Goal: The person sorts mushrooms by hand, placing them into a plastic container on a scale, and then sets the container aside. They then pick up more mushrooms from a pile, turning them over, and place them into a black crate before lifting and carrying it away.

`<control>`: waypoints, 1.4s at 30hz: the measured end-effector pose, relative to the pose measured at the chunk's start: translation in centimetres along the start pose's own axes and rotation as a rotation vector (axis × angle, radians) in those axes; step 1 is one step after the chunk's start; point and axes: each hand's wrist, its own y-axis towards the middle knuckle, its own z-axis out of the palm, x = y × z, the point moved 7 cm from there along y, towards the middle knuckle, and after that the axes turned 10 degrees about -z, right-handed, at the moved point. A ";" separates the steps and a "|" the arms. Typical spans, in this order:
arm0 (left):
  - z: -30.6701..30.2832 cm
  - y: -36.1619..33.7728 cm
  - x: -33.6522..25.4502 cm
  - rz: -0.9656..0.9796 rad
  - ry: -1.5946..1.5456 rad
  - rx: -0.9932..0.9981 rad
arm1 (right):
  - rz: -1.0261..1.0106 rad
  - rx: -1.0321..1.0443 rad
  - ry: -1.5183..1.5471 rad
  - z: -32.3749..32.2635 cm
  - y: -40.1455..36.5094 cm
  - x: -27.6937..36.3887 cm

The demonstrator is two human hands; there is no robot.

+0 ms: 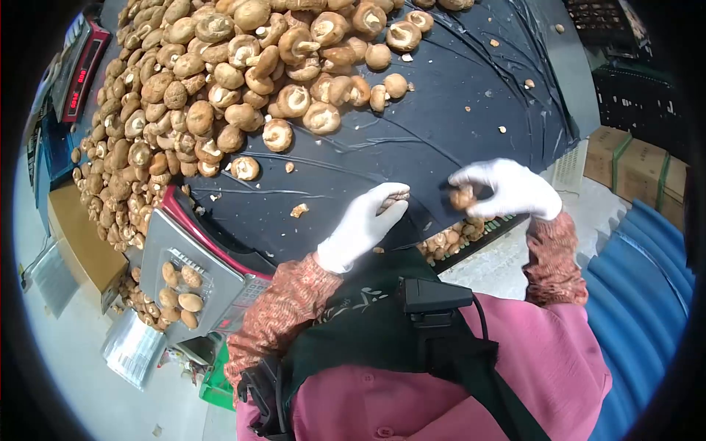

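My right hand (515, 189), in a white glove, pinches a brown mushroom (462, 197) between thumb and fingers, just above the table's near edge. My left hand (365, 226), gloved as well, is curled closed over the dark sheeting. A bit of brown mushroom (395, 198) shows at its fingertips, mostly hidden by the glove. Beyond both hands, a large heap of brown-capped mushrooms (228, 73) covers the far left of the black plastic-covered table (441, 140). A few single mushrooms and broken stem pieces (299, 210) lie loose on the sheeting.
On my left, a scale (220, 264) carries a clear-wrapped tray of several mushrooms (180, 298). Another scale (81, 73) with red digits stands farther back. A crate of mushrooms (452, 241) sits below the table edge. To the right are cardboard boxes (636, 165) and blue corrugated sheeting (632, 294).
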 end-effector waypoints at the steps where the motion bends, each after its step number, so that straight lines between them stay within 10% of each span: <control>1: 0.3 0.2 0.1 -0.007 -0.013 0.008 | -0.023 -0.040 -0.079 -0.1 -0.5 0.4; 8: 0.8 0.5 0.2 -0.077 -0.025 0.000 | -0.122 -0.825 -0.476 -3.2 7.9 2.6; 14: -0.9 0.1 0.4 -0.030 -0.022 -0.075 | -0.023 -0.798 -0.565 -3.2 14.0 -0.3; 16: -1.3 0.1 0.4 -0.019 -0.028 -0.094 | -0.211 -0.872 -0.128 -3.9 11.9 -0.2; 19: -1.7 0.3 -0.9 -0.061 -0.131 -0.080 | -0.428 -0.520 1.381 -1.9 11.2 -2.8; 25: -2.9 -0.2 -3.5 0.071 -0.222 -0.195 | -0.632 -0.290 1.974 0.5 9.4 -0.4; 32: -3.9 -2.0 -7.5 0.234 -0.406 -0.293 | -0.553 -0.373 1.803 2.8 8.9 2.4; 42: -5.5 -5.3 -5.5 0.325 -0.560 -0.345 | -0.375 -0.660 0.772 1.1 6.4 8.1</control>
